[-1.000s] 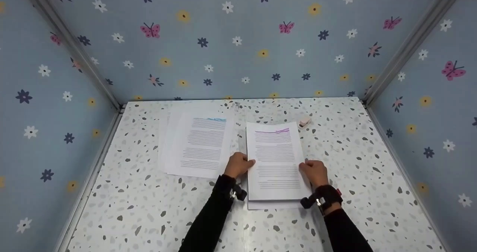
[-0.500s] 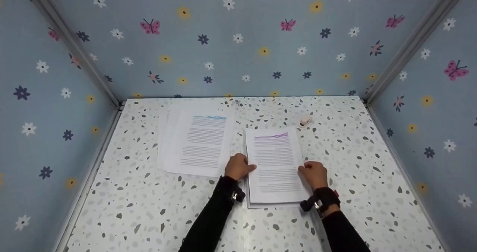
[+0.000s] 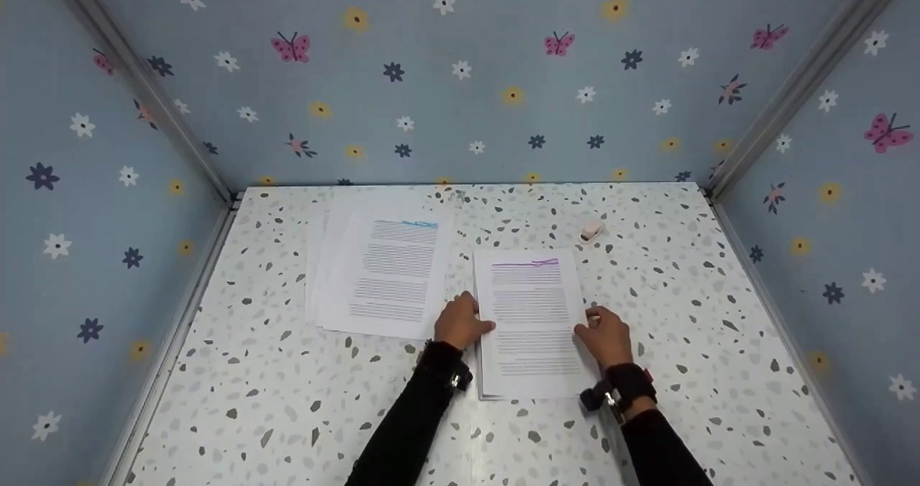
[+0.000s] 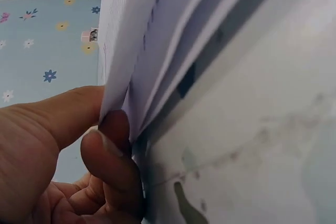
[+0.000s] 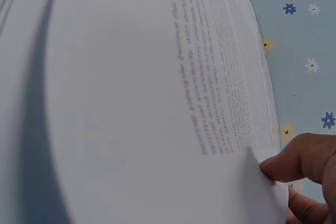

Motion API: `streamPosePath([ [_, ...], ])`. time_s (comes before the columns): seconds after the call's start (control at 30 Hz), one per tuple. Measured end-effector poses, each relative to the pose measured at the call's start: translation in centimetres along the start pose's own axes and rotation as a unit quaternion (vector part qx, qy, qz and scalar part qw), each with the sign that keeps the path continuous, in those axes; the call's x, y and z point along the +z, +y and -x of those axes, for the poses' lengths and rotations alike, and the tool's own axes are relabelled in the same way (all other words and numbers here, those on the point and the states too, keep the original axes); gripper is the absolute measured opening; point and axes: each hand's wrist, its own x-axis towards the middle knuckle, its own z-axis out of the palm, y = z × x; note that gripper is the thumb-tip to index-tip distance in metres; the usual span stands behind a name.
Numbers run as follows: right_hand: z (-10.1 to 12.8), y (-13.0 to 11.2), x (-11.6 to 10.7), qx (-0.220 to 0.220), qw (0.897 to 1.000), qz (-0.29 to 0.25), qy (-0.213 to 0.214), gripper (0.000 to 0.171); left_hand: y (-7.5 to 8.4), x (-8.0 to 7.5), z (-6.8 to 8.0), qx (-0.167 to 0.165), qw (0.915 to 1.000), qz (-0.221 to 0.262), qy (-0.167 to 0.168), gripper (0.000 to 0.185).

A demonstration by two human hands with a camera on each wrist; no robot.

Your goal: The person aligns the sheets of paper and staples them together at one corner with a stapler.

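Printed paper stack [image 3: 533, 321], purple-marked heading, flat on speckled table [image 3: 287, 400].

Lines of print run down the top sheet of the right paper stack [image 3: 532, 321] and the left paper stack [image 3: 392, 274]. Too small and blurred; not a word is legible.

White speckled table [image 3: 287, 400]; blue floral wall [image 3: 460, 112]; purple-marked white papers [image 3: 532, 321].
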Motion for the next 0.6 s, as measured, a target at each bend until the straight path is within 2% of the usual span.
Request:
streamPosePath([
  [0.23,-0.07,0.11,0.21,0.001,1.0,0.007,0.006,0.047,-0.02,0.08,0.02,-0.001,1.0,-0.004,0.003,0.038],
  [0.6,-0.05,0.32,0.35,-0.01,1.0,0.009,0.007,0.047,0.07,0.35,-0.09,-0.007,0.9997,-0.022,0.009,0.04],
])
